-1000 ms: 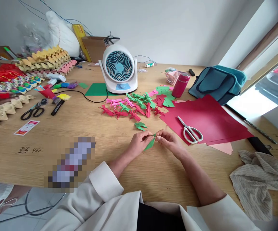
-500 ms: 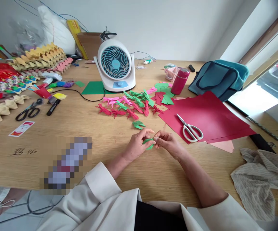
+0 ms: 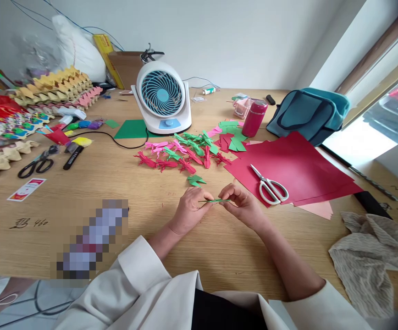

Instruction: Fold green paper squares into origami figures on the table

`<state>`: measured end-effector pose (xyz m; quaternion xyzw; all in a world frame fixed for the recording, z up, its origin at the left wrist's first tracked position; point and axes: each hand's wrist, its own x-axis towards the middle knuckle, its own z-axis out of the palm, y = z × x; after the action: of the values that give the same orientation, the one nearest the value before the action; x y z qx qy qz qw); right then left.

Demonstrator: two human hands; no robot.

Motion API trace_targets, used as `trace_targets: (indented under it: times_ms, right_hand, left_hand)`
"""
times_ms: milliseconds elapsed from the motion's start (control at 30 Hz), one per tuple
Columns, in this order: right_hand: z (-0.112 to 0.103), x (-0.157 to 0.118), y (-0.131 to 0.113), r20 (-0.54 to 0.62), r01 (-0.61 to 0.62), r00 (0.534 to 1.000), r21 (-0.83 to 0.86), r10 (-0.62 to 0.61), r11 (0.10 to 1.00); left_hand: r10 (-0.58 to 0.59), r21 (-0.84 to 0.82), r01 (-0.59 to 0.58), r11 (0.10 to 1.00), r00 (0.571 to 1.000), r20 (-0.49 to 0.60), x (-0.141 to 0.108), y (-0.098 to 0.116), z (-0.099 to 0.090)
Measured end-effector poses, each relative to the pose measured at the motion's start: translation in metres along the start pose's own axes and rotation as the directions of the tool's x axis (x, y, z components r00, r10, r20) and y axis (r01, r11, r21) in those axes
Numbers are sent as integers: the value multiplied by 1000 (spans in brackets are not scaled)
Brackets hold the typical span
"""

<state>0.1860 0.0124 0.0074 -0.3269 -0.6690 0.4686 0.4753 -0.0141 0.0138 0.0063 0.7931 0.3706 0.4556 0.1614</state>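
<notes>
A small folded piece of green paper [image 3: 215,200] is held between both hands, seen nearly edge-on as a thin strip. My left hand [image 3: 191,208] pinches its left end between thumb and fingers. At the right end, my right hand [image 3: 242,204] grips it the same way. Just beyond my fingers lies another folded green paper piece [image 3: 196,180]. Farther back sits a loose heap of folded paper figures [image 3: 185,153] in red, pink and green. White-handled scissors [image 3: 271,185] rest on red paper sheets [image 3: 302,169] to the right of my right hand.
A white fan [image 3: 163,98] stands behind the heap, near a red flask [image 3: 255,118] and a blue bag [image 3: 305,114]. On the left are black-handled scissors [image 3: 37,164], a black marker [image 3: 73,157] and egg trays [image 3: 6,158]. A crumpled cloth [image 3: 371,256] lies at right.
The green paper has been turned from showing its face to lying nearly edge-on. My right hand has shifted slightly right, and the whole view has moved a little.
</notes>
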Motion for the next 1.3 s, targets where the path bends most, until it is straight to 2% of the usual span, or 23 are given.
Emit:
trace_targets:
  times_ms: [133, 267, 467, 567, 700, 767, 867, 967, 1100, 1300]
  right_hand:
    - [-2, -1, -4, 52, 87, 995, -102, -82, 991]
    - [-2, -2, -3, 65, 119, 992, -139, -111, 983]
    - [-1, -4, -2, 59, 113, 993, -187, -104, 976]
    - [-2, -5, -6, 85, 76, 995, -202, -60, 976]
    - [-4, -7, -12, 88, -35, 994, -251, 58, 967]
    - [-4, -9, -12, 65, -77, 993, -284, 99, 956]
    - [-5, -10, -9, 38, -143, 986, -313, 162, 939]
    - [-4, -11, -1, 11, -231, 970, -252, 242, 940]
    - [-1, -14, 12, -18, -302, 953, -156, 303, 940]
    - [2, -20, 16, -22, -213, 977, -206, 213, 955]
  left_hand:
    - [129, 30, -129, 991, 992, 3, 2, -2, -4]
    - [217, 82, -217, 973, 976, 1, 3, 0, -8]
    - [258, 119, -256, 959, 966, 2, 4, 4, -9]
    - [183, 84, -183, 980, 983, 9, 3, 4, -5]
    - [-51, -31, 52, 998, 998, 32, 0, 7, 1]
    - [-166, -111, 174, 978, 983, 75, -1, 9, 4]
    - [-309, -223, 337, 915, 939, 150, -2, 12, 6]
    - [-408, -291, 450, 844, 892, 195, -2, 11, 8]
    - [-467, -309, 514, 800, 857, 218, -4, 6, 11]
    - [-396, -188, 450, 873, 879, 266, -7, 3, 8]
